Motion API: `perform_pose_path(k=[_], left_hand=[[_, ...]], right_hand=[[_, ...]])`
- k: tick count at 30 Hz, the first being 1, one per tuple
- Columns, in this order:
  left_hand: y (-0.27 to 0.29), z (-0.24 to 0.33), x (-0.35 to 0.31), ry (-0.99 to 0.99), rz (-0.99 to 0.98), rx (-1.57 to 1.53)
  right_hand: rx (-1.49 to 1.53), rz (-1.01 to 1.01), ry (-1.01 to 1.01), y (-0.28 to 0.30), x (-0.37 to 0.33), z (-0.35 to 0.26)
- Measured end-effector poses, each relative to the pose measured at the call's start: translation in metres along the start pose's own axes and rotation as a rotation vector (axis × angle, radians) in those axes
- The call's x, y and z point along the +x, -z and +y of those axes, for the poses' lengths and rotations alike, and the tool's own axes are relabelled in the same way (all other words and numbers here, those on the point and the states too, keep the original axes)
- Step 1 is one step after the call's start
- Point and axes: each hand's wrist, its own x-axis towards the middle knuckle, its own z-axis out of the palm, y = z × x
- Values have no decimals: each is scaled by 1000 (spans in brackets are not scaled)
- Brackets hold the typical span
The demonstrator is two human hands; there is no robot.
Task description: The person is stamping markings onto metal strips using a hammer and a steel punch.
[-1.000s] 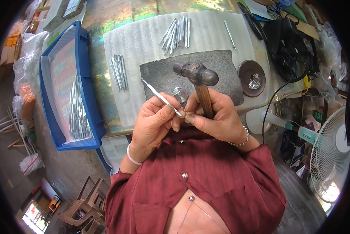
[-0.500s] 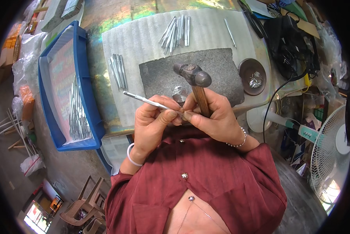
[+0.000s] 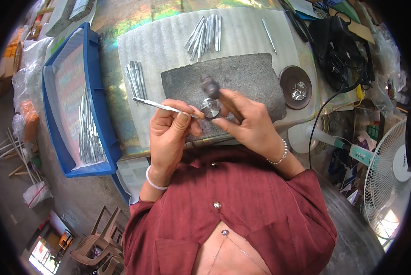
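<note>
Pinched between thumb and fingers of my left hand (image 3: 171, 126) is a slim silver metal rod (image 3: 162, 106), slanting from upper left down to the fingertips. Its right end is close to a small round metal block (image 3: 210, 109) on the dark stone slab (image 3: 253, 75). My right hand (image 3: 251, 120) is closed round the wooden handle of a hammer (image 3: 211, 87). The hammer's head is smeared by motion and lies just above the round block in view. A bowl (image 3: 289, 103) of small shiny metal pieces stands right of the slab.
Silver rods lie in a far bundle (image 3: 208, 35) and a left bundle (image 3: 135, 80) on the white foam sheet (image 3: 159, 41). One single rod (image 3: 269, 35) lies at far right. A blue tray (image 3: 93, 68) at left holds many more. A fan (image 3: 393, 167) stands at right.
My hands have come apart. The left one has shifted left and a little away from me with the rod; the right has swung the hammer's head left, toward the round block.
</note>
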Motion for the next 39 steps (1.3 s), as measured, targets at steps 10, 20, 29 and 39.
perform_pose_path(k=[10,20,29,39], left_hand=[[-4,-8,6,-123,-24,476],[-12,-11,8,-219,-7,673],[-14,-12,7,-237,-4,702],[-14,-13,7,-275,-18,776]], right_hand=[[-31,-11,-47,3,4,4],[37,57,-73,4,-3,17],[47,66,-65,4,-4,18],[61,79,-16,3,-7,26]])
